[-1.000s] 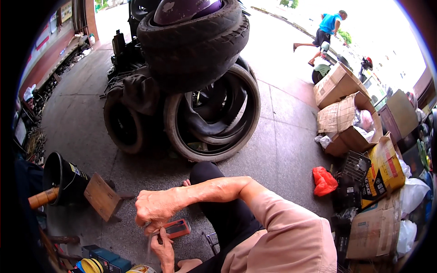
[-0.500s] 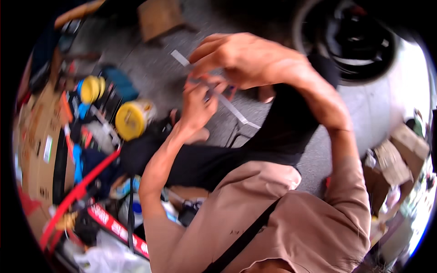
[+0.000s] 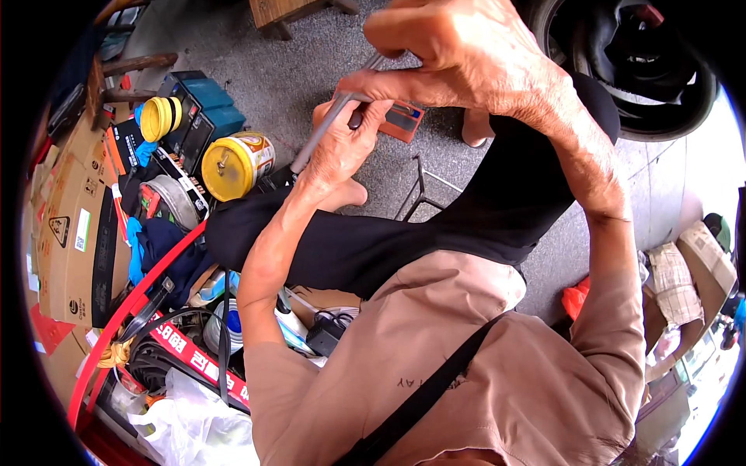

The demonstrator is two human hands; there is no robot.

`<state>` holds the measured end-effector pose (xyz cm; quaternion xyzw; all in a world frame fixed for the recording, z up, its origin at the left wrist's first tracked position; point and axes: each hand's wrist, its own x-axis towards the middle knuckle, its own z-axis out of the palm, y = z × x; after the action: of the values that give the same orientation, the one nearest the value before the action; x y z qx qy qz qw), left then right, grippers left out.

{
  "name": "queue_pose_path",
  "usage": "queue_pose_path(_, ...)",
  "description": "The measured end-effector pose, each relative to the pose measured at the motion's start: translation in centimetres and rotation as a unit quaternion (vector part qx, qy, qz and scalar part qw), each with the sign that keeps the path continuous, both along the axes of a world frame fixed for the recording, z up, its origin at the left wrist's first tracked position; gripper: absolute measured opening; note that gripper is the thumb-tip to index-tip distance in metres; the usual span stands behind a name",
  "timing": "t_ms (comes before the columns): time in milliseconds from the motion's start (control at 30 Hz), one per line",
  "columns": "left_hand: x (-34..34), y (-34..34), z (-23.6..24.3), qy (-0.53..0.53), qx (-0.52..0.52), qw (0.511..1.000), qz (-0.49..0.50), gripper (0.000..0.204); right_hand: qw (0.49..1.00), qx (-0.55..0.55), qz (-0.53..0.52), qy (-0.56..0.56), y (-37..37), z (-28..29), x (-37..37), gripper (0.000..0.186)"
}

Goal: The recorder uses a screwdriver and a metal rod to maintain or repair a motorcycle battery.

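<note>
Speckled grey floor (image 3: 210, 43), wooden stool (image 3: 281, 9)

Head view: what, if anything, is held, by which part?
Grey strip, gripped above its lower end by left hand and right hand; left's dark piece: part unclear.

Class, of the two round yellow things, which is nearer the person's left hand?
The larger yellow-lidded tub, with a printed side; the smaller yellow roll-like thing sits farther from the left hand, by the teal case.
</note>
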<state>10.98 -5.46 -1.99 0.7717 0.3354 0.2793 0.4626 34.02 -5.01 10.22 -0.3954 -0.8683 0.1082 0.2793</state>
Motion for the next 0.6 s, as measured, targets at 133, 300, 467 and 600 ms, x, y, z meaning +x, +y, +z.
queue_pose_path(133, 0.9, -0.3, 1.0, 0.084, 0.001, 0.996, -0.019, 0.013, 0.995, 0.069, -0.001, 0.067, 0.1, 0.4, 0.3, 0.03)
queue_pose_path(300, 1.0, -1.2, 1.3, 0.056, 0.034, 0.994, -0.086, 0.016, 0.986, -0.113, 0.109, 0.058, -0.3, 0.2, 0.2, 0.022)
queue_pose_path(467, 2.4, -2.3, 1.8, 0.044, 0.072, 0.988, -0.129, 0.011, 0.949, -0.248, 0.123, 0.149, -0.5, 2.1, 1.1, 0.019)
queue_pose_path(600, 2.1, -2.2, 1.6, 0.013, 0.062, 0.993, -0.096, 0.019, 0.958, -0.253, 0.062, 0.118, -0.4, 1.2, 0.8, 0.016)
